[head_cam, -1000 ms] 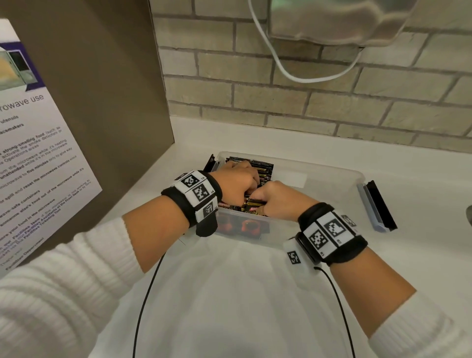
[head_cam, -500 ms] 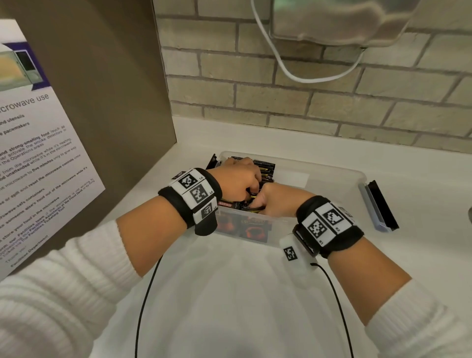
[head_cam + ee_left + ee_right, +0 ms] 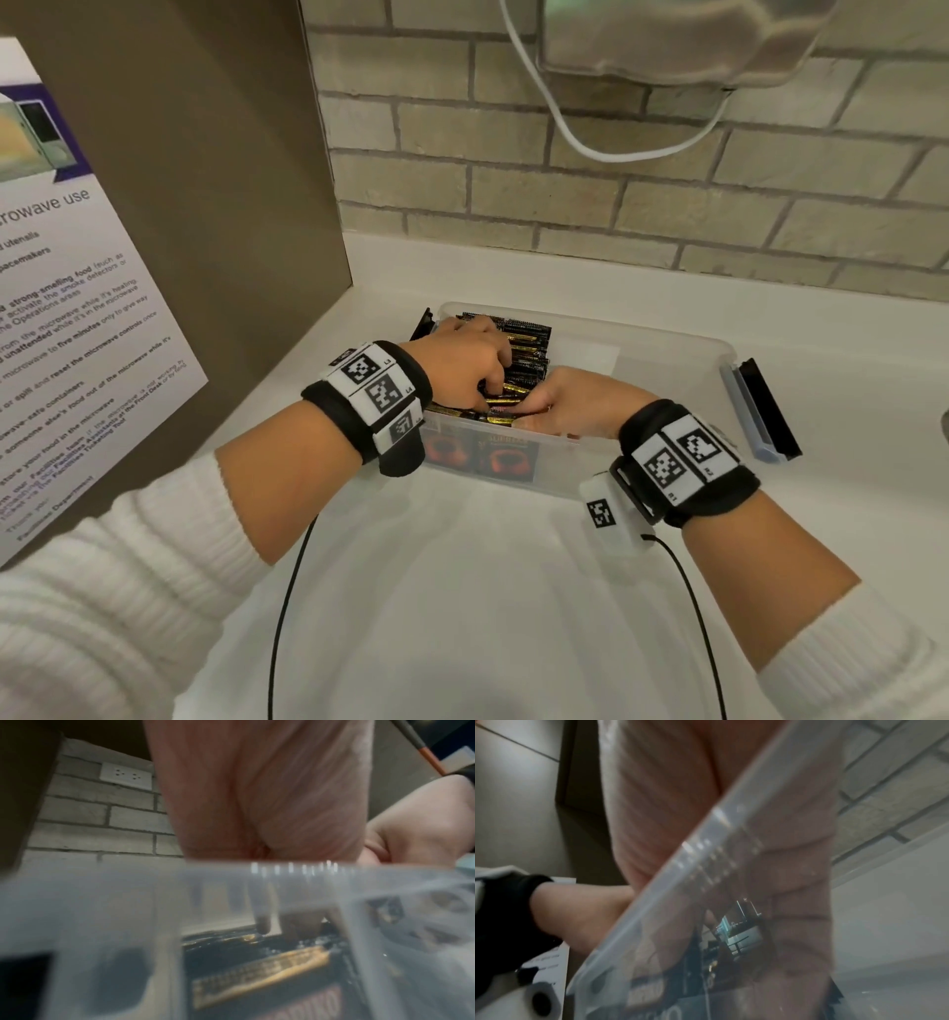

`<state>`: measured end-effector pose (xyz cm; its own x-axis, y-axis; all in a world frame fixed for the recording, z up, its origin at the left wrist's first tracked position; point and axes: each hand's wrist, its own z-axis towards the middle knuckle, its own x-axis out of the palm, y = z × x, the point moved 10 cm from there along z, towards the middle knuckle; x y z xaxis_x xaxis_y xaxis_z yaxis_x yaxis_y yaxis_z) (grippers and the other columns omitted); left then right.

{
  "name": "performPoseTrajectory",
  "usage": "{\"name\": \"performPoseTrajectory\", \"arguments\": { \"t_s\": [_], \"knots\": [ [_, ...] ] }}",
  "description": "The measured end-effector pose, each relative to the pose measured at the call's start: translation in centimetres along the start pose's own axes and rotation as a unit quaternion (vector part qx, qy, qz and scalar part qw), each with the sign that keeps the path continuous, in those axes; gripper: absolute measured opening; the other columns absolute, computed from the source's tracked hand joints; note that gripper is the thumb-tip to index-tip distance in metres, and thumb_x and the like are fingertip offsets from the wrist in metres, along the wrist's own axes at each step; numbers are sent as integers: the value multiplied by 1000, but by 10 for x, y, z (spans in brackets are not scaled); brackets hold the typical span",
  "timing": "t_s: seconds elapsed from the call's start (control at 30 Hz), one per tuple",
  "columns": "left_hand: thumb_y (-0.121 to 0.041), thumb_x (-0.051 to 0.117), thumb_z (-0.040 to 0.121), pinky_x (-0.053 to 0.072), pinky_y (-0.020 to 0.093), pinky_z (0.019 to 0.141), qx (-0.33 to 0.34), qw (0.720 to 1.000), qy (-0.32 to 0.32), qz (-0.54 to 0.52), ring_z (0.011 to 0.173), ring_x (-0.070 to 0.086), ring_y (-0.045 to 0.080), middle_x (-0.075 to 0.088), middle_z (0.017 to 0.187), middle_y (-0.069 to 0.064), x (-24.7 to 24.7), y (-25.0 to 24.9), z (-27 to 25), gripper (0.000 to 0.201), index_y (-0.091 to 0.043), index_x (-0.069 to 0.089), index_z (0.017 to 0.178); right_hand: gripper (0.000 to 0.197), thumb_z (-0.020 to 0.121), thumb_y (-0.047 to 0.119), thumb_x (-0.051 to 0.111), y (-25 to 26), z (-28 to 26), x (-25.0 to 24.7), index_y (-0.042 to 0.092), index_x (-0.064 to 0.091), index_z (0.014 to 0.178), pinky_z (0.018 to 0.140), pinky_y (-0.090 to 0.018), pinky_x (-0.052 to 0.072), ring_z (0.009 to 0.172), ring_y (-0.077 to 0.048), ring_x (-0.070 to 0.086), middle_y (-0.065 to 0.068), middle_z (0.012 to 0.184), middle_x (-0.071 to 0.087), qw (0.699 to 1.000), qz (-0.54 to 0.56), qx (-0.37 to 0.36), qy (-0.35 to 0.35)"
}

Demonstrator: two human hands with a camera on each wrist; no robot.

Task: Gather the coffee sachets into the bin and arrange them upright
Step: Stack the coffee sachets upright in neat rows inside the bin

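Poster (image 3: 77, 318): a white sheet with printed words about a microwave. It sticks on a brown panel (image 3: 215, 169) at the far left.
Left hand (image 3: 462, 365): it reaches down into the left part of the bin. Its fingers (image 3: 485, 386) curl down among the coffee packets and touch their tops. I cannot tell if they pinch one. A black and white band (image 3: 372, 395) wraps the wrist.
Coffee packets (image 3: 524, 349): black and gold, packed side by side in the left part of the bin, standing on their edges. Through the near wall more packets show, with orange cups on them (image 3: 482, 455). In the left wrist view one packet (image 3: 259, 977) with a gold stripe shows, blurred, through the plastic.
Bin (image 3: 667, 354): clear plastic, standing on the white tabletop (image 3: 462, 591) close to the brick wall (image 3: 616, 195). Its right part shows only bare floor.
Right hand (image 3: 575, 403): it comes over the near rim of the bin, just beside the left hand. Its fingers bend down onto the packets at the near edge. The grip is hidden, so I cannot tell if it holds one. Its wrist wears a band too (image 3: 683, 462).
Clips: a black one (image 3: 422, 325) at the bin's left end, and a blue and black one (image 3: 760, 411) at the right end.
Wire (image 3: 590, 139): white, hanging in a loop on the wall under a pale box (image 3: 683, 36).
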<state>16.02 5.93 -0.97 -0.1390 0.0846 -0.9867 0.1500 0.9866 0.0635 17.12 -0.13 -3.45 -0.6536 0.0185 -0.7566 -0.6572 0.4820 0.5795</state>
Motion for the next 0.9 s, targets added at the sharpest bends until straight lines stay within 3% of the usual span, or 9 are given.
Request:
{"name": "performPoseTrajectory", "arguments": {
  "t_s": [0.07,0.2,0.33,0.4,0.47,0.53,0.73,0.83,0.9],
  "knots": [
    [-33,63,84,23,41,104,-17,999,-16,-48,127,27,17,46,132,-8,-5,8,-5,24,-25,70,106,26,83,24,68,1,-1,-10,12,70,106,54,-13,46,61,-12,52,-6,74,60,999,27,-5,-43],
    [-32,61,87,30,39,100,-44,987,-52,-148,114,35,13,56,119,-6,-12,25,-18,18,-21,72,97,12,76,6,74,-5,-13,-24,9,66,84,63,-17,58,61,-11,61,-3,71,60,979,184,18,-80],
    [-31,66,84,41,35,90,-36,977,-50,-203,88,47,5,59,92,-11,-9,22,-20,16,-20,74,91,15,76,-1,70,0,-12,-18,13,67,71,51,-12,49,45,1,55,2,61,59,991,110,23,-72],
    [-30,68,82,44,23,79,-23,966,-39,-255,74,52,-1,57,83,-15,-7,15,-20,18,-17,74,91,18,77,1,69,-1,-11,-15,17,66,68,48,-11,44,40,3,50,4,59,57,992,92,25,-78],
    [-26,71,80,38,6,66,-14,960,-42,-276,68,52,-9,56,80,-16,-9,10,-20,18,-14,74,93,17,78,2,69,-3,-12,-17,16,65,69,46,-9,42,37,4,49,2,58,56,989,106,18,-99],
    [-23,73,78,36,2,60,-7,959,-40,-279,65,51,-14,59,78,-13,-10,6,-19,17,-14,73,93,14,79,3,69,-6,-12,-19,14,65,71,46,-8,43,39,4,52,1,59,57,985,129,16,-115],
    [-19,70,81,38,5,56,1,959,-10,-282,60,53,-8,67,83,0,-2,-3,-18,12,-11,73,90,6,80,4,69,-11,-14,-14,9,65,83,62,-11,52,63,-7,58,-1,71,60,965,246,29,-86],
    [-23,68,83,45,12,61,-16,957,-19,-290,67,58,4,70,87,3,-3,1,-20,16,-10,73,91,13,76,4,73,-14,-15,-13,15,66,76,62,-12,48,62,-6,53,1,69,58,977,189,39,-90],
    [-24,67,84,47,14,59,-32,950,-8,-310,64,59,10,69,81,2,-2,4,-21,17,-9,72,92,19,74,3,73,-17,-13,-15,19,65,69,62,-14,47,60,-7,51,1,66,58,980,158,47,-108]
  ]
}}
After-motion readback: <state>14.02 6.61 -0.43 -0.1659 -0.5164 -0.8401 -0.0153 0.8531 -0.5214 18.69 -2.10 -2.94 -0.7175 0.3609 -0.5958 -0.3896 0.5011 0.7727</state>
